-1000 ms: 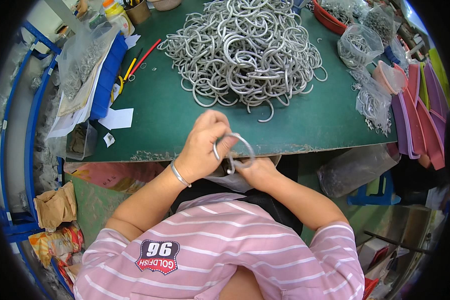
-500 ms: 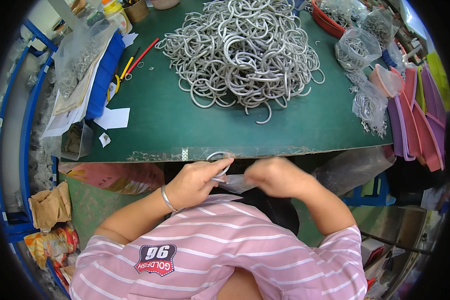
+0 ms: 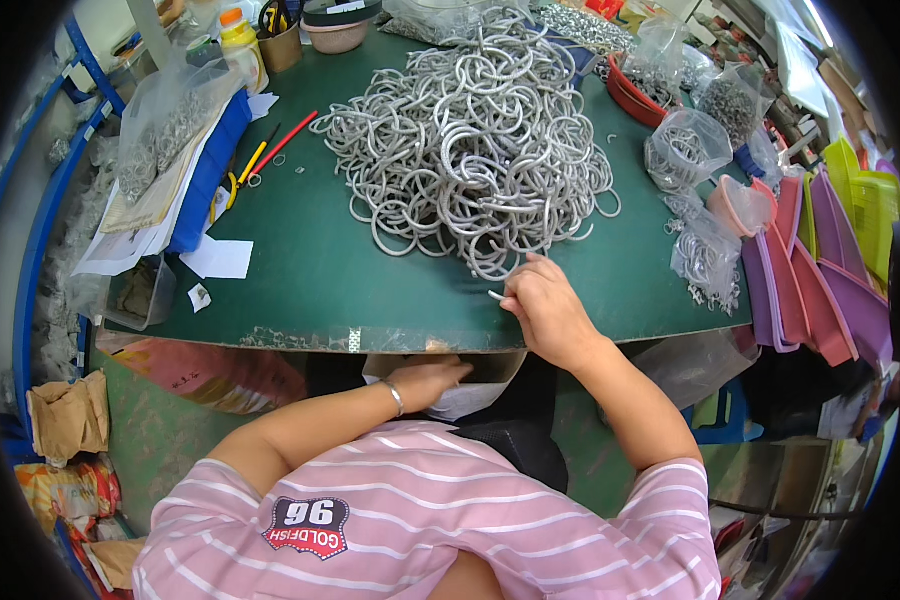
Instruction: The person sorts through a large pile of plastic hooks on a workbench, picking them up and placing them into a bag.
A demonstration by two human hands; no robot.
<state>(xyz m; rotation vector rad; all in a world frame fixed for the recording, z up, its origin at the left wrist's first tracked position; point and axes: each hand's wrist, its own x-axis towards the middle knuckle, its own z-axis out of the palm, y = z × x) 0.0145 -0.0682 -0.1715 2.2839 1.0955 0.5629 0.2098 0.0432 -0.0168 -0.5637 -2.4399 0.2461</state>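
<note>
Lap: pale open bag, mouth up, apparently for reach | left hand at mouth, finger closure can't tell | right hand over green table, fingers pinching silver ring | beyond: ring pile, presumably heaped within reach

Heaped silvery rings and bagged parts show a workshop.

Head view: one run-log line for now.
left hand: at open white bag | right hand: fingers pinch grey ring beside ring pile | rest: green table, red bowl, blue tray
</note>
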